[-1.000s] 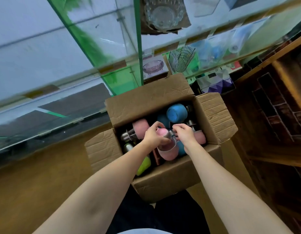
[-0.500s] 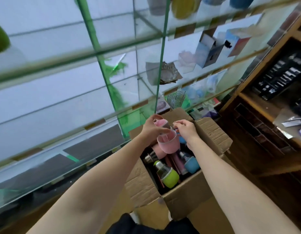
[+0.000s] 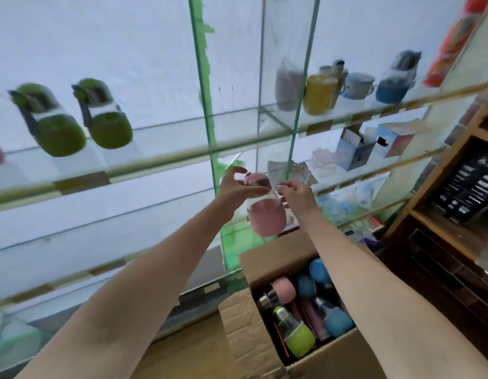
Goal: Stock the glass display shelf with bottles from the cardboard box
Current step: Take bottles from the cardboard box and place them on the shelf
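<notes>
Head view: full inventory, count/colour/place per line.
Pink-sleeved glass bottle: 1, pink, held up in front of the shelves.
Green-sleeved glass bottles: 2, green, upper glass shelf, left.
Glass display shelf: several tiers, green-edged.
Mugs and jars: several, yellow, blue, grey, upper shelf, right.
Small printed boxes: at least 2, blue-white, middle shelf, right.
Cardboard box: 1, brown, open, bottom right.
Bottles in box: several, pink, blue, lime.
Dark wooden cabinet: 1, right edge.
Left hand: grips the bottle's top.
Right hand: pinches near the lid.
</notes>
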